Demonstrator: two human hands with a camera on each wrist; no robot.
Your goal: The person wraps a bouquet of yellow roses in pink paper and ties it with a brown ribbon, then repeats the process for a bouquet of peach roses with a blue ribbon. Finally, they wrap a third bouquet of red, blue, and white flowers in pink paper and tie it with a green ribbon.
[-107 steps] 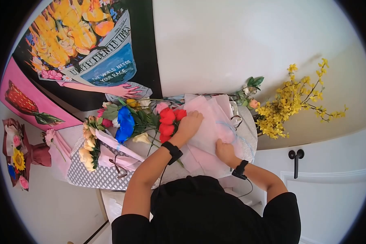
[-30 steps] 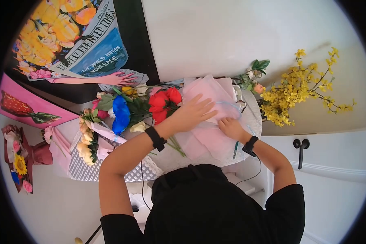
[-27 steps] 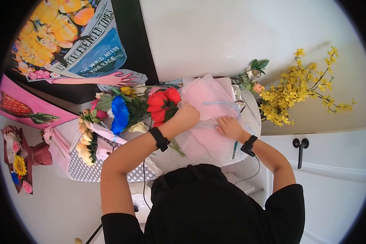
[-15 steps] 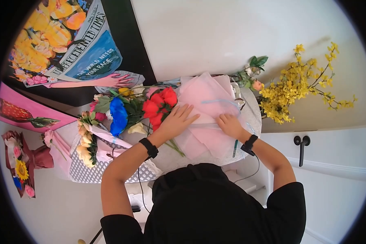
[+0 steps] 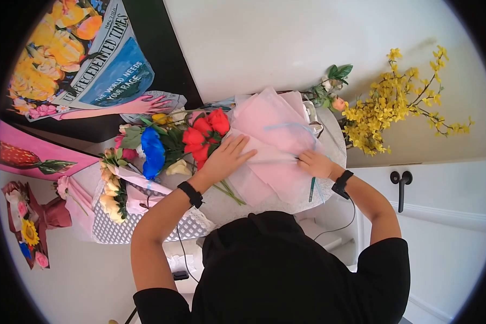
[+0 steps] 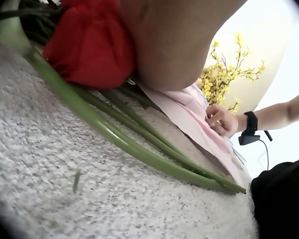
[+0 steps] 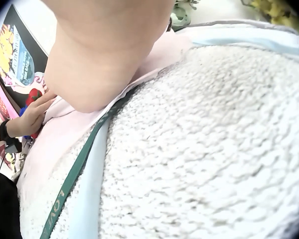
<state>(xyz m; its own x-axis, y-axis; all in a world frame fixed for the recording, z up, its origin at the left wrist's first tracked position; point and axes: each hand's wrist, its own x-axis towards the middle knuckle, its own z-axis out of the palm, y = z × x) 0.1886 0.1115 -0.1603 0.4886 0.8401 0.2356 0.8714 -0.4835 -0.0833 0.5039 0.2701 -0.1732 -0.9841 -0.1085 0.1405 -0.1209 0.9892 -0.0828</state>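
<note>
Pink wrapping paper [image 5: 275, 119] lies layered on the white textured table cover, with a pale blue ribbon [image 5: 291, 126] over it. My left hand [image 5: 225, 157] rests on its left part, fingers extended, beside red flowers [image 5: 202, 135]. At the paper's gathered right side, my right hand [image 5: 317, 164] pinches it; a small dark thing shows at the fingertips, too small to tell. The left wrist view shows that right hand [image 6: 222, 121] with curled fingers, and green stems [image 6: 119, 137] nearer. In the right wrist view, my left hand [image 7: 34, 117] lies by the paper [image 7: 55, 139].
Blue [image 5: 153, 153] and cream flowers [image 5: 111, 202] lie left on the table, near a patterned cloth [image 5: 121, 231]. A dark green ribbon [image 5: 312, 190] is by the near right edge. Yellow blossom branches [image 5: 370, 127] stand at the right, a painting [image 5: 119, 70] at the back left.
My right hand has moved slightly right, its fingers now drawn together on the paper. My left hand stays on the paper, its fingers closer together. The head view has shifted a little.
</note>
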